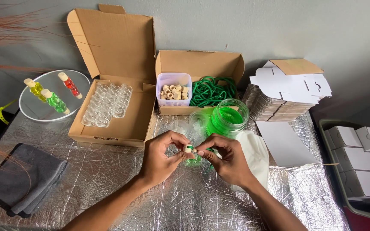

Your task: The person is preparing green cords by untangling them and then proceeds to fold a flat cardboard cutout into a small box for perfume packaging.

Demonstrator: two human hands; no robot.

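Note:
My left hand (161, 156) and my right hand (227, 157) meet over the foil-covered table (108, 188). Together they pinch a small glass bottle with green liquid (192, 160) and a pale wooden cap (188, 149). My right fingertips press a bit of green cord against the bottle's neck. Just behind the hands stands an open glass jar of green liquid (228, 116). A tub of wooden caps (174, 90) and a pile of green cords (210, 90) lie in a shallow cardboard box (200, 64).
An open cardboard box (108, 124) holds several empty clear bottles (107, 102). A round mirror tray (35, 109) at left carries three filled bottles. Folded dark cloth (24, 177) lies front left. Flat white cartons (279, 98) are stacked right; a bin of folded white boxes (360, 158) stands beside the table.

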